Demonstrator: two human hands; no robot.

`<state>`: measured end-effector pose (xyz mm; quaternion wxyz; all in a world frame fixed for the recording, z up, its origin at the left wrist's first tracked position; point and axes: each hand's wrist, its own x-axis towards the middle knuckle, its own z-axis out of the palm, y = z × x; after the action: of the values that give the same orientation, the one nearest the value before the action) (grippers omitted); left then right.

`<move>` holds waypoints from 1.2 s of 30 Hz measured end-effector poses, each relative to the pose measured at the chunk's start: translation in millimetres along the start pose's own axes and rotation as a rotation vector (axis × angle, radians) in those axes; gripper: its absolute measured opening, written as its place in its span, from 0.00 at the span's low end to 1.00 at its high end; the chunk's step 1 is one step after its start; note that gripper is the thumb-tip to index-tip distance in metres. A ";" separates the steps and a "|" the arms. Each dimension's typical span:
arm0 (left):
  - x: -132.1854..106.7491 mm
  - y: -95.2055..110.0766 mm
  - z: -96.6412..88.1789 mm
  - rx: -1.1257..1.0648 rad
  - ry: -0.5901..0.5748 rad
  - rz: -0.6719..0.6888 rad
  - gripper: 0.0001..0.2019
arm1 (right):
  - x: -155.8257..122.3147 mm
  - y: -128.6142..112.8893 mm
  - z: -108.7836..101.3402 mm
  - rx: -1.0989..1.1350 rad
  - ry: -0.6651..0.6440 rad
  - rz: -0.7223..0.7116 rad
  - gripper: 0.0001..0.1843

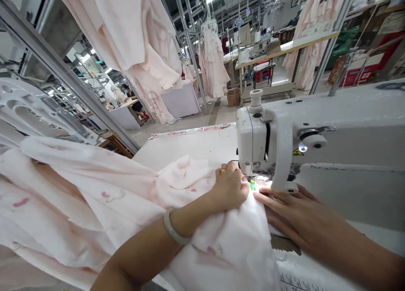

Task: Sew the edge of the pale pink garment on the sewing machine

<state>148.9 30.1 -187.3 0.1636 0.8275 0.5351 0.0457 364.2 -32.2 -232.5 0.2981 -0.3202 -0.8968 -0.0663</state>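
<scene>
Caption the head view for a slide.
Left hand and right hand press pale pink fabric flat at a white sewing machine.

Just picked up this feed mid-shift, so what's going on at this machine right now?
A person is working pale pink fabric at a white sewing machine. The left hand, wrist wearing a pale bangle, is closed on a bunched fold just left of the needle area. The right hand lies flat, fingers spread, pressing the cloth down in front of the machine head. Most of the garment is heaped to the left on the white table.
</scene>
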 end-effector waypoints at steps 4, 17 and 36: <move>-3.9 1.2 -15.0 0.048 -0.052 0.022 0.03 | -3.1 1.9 -1.2 0.030 -0.012 0.033 0.25; -73.9 -6.0 -2.6 0.131 -0.012 0.463 0.18 | -4.8 6.4 -9.1 0.100 -0.052 0.033 0.21; -110.4 0.0 5.1 -0.096 0.164 0.274 0.13 | 3.3 -14.7 -28.9 0.259 -0.072 -0.215 0.15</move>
<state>103.4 -70.4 -181.1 0.1509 0.8774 0.4261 0.1606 367.4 -51.0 -206.0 0.2956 -0.1836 -0.9370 0.0299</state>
